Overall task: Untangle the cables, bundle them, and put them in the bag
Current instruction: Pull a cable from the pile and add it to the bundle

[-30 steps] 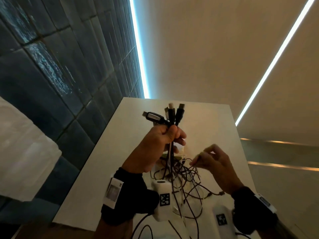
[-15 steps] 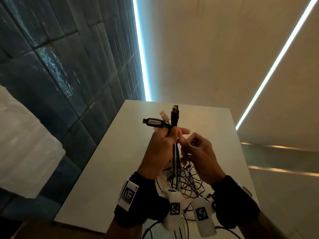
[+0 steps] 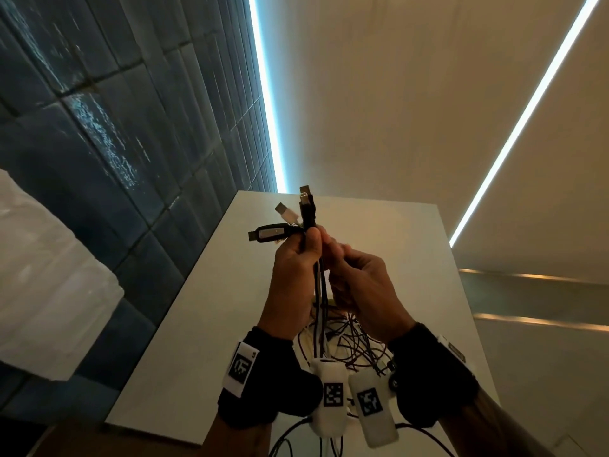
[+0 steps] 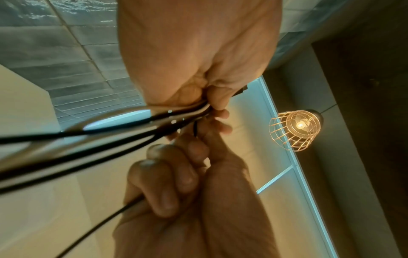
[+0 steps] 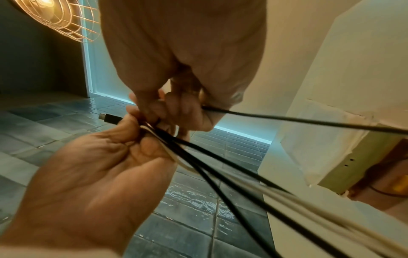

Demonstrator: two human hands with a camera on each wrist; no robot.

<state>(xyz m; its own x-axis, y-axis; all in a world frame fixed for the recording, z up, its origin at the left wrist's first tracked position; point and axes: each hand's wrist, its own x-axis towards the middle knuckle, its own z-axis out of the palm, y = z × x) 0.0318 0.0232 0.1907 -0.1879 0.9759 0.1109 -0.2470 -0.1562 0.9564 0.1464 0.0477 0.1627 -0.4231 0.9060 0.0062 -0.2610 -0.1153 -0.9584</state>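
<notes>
My left hand [image 3: 296, 258] is raised above the table and grips a bundle of black and white cables [image 5: 176, 151] just below their USB plugs [image 3: 306, 209], which stick up out of the fist. My right hand [image 3: 359, 278] is pressed against the left. Its fingers [image 4: 174, 176] are curled round a single black cable [image 5: 287, 118] that runs back toward the wrist. The loose ends hang down into a tangle of thin cables [image 3: 356, 344] on the white table [image 3: 197, 324]. No bag is in view.
A dark blue tiled wall [image 3: 115, 143] runs along the table's left side. At the far left edge sits a white bulky object [image 3: 49, 275]. A caged lamp [image 4: 295, 129] hangs overhead. Bare table surface lies beyond and beside the hands.
My right hand has come up and to the left from the tangle, and now touches the left hand with a cable in it. The plugs in the left fist stand closer together.
</notes>
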